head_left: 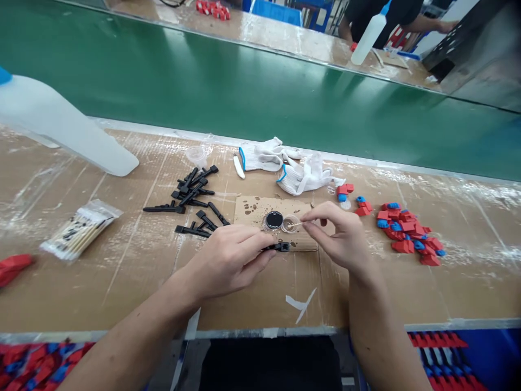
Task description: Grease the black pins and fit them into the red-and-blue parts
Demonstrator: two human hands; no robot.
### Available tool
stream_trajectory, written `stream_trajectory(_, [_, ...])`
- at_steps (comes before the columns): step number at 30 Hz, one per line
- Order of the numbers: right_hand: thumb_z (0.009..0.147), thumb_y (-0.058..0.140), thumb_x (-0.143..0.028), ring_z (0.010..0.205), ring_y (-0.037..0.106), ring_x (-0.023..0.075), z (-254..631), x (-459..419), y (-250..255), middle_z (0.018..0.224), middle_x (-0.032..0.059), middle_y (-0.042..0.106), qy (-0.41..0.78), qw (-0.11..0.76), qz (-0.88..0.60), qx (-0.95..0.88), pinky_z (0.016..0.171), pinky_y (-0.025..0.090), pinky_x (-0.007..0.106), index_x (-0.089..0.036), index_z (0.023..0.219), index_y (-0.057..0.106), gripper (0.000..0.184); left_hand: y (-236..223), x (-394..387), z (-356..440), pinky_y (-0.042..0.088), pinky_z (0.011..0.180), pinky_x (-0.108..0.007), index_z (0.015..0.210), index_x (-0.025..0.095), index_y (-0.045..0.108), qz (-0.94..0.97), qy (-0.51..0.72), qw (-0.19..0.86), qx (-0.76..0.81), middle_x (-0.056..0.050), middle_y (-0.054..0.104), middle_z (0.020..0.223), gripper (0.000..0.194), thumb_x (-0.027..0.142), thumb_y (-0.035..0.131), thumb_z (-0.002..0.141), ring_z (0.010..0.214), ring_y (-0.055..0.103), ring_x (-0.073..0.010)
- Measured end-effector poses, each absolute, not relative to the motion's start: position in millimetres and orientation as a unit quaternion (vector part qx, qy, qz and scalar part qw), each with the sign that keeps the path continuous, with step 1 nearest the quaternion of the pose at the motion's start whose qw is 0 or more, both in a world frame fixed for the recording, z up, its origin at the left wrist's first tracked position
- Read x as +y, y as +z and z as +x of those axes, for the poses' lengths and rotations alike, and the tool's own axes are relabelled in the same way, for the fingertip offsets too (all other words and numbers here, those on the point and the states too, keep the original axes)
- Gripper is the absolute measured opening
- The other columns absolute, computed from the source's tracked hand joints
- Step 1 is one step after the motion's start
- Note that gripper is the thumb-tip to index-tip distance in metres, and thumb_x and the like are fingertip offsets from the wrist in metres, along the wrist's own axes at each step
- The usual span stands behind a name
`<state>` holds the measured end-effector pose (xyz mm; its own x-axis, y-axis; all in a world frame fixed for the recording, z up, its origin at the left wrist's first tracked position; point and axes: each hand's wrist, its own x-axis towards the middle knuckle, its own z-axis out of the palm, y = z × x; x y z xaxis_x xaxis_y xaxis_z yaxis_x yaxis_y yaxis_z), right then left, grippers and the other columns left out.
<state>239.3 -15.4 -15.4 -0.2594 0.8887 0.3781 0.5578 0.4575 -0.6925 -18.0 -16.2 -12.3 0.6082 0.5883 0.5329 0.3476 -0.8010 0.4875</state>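
Forearms (138, 332) cross near edge of bench (244, 309). Left hand (232, 256) pinches black part (282, 247) at cardboard (305, 243) near edge; right hand (345, 239) pinches thin stick (297, 224), tip at clear cup (288, 231).

factory workshop | green conveyor belt (163, 81) | cardboard-covered bench (142, 285) | heaped red-blue parts (407, 226)

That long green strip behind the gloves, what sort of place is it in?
Probably a factory or workshop. The long green strip looks like a conveyor belt, many matching red and blue parts lie in a pile, and another person is at a bench across the strip.
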Motion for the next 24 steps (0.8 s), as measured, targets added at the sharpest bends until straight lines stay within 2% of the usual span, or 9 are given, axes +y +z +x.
stream_trajectory(2, [0.089,0.067,-0.016,0.082,0.064,0.0171,236,-13,-15,0.088,0.0020,0.076,0.220,0.345,-0.460,-0.788,0.073,0.053,0.033,-0.022,0.096,0.072,0.010,-11,-17,-18,0.047,0.060,-0.026,0.100,0.018,0.062,0.878,0.363,0.161,0.266,-0.001,0.069,0.076,0.006,0.015,0.057,0.098,0.065,0.064,-0.0144])
stream_trajectory(5, [0.087,0.072,-0.023,0.103,0.067,0.0214,248,-12,-8,0.110,0.0062,0.075,0.232,0.333,-0.444,-0.799,0.086,0.055,0.039,-0.024,0.108,0.072,0.021,-11,-17,-20,0.049,0.060,-0.026,0.100,0.019,0.061,0.877,0.369,0.156,0.266,0.000,0.069,0.075,0.006,0.016,0.057,0.098,0.064,0.065,-0.0146])
stream_trajectory(7, [0.087,0.073,-0.028,0.110,0.066,0.0222,273,-16,-3,0.120,0.0069,0.071,0.205,0.409,-0.471,-0.754,0.085,0.055,0.038,-0.026,0.115,0.071,0.028,-11,-17,-22,0.050,0.061,-0.027,0.101,0.019,0.062,0.877,0.368,0.157,0.267,-0.001,0.071,0.078,0.006,0.016,0.057,0.098,0.066,0.067,-0.0151])
stream_trajectory(9, [0.091,0.067,-0.031,0.098,0.067,0.0199,309,-23,0,0.115,0.0061,0.071,0.100,0.516,-0.550,-0.650,0.075,0.053,0.034,-0.026,0.114,0.070,0.024,-11,-17,-23,0.051,0.061,-0.027,0.101,0.019,0.062,0.874,0.371,0.157,0.271,-0.001,0.071,0.079,0.006,0.016,0.057,0.098,0.066,0.068,-0.0150])
stream_trajectory(10, [0.094,0.062,-0.033,0.089,0.066,0.0188,328,-27,1,0.109,0.0060,0.071,0.030,0.538,-0.599,-0.592,0.071,0.052,0.033,-0.025,0.113,0.070,0.022,-10,-17,-23,0.051,0.061,-0.026,0.100,0.019,0.062,0.872,0.375,0.156,0.272,-0.001,0.071,0.078,0.005,0.017,0.057,0.098,0.065,0.068,-0.0148])
stream_trajectory(13, [0.093,0.060,-0.038,0.082,0.063,0.0222,370,-36,-1,0.094,0.0079,0.071,-0.070,0.419,-0.717,-0.552,0.074,0.049,0.039,-0.021,0.103,0.073,0.024,-9,-19,-21,0.051,0.060,-0.026,0.098,0.019,0.062,0.867,0.389,0.157,0.268,0.000,0.070,0.076,0.005,0.018,0.057,0.098,0.063,0.067,-0.0147])
stream_trajectory(16, [0.086,0.067,-0.040,0.090,0.063,0.0284,381,-33,-10,0.091,0.0100,0.074,-0.044,0.306,-0.734,-0.605,0.085,0.045,0.048,-0.020,0.090,0.075,0.021,-9,-21,-18,0.052,0.060,-0.026,0.099,0.019,0.063,0.864,0.398,0.162,0.261,-0.001,0.071,0.076,0.006,0.019,0.057,0.098,0.064,0.068,-0.0151])
stream_trajectory(19, [0.087,0.068,-0.043,0.098,0.061,0.0310,375,-18,-22,0.095,0.0117,0.075,-0.030,0.242,-0.738,-0.629,0.092,0.041,0.053,-0.021,0.097,0.075,0.025,-10,-23,-16,0.052,0.061,-0.026,0.099,0.019,0.063,0.865,0.400,0.163,0.257,-0.001,0.071,0.077,0.006,0.018,0.057,0.098,0.066,0.069,-0.0153])
stream_trajectory(24, [0.090,0.068,-0.049,0.092,0.064,0.0216,371,3,-32,0.089,0.0044,0.070,0.004,0.185,-0.743,-0.643,0.093,0.048,0.045,-0.020,0.102,0.070,0.031,-12,-25,-15,0.052,0.062,-0.027,0.100,0.017,0.063,0.867,0.399,0.161,0.252,-0.002,0.072,0.079,0.007,0.016,0.056,0.098,0.068,0.070,-0.0164])
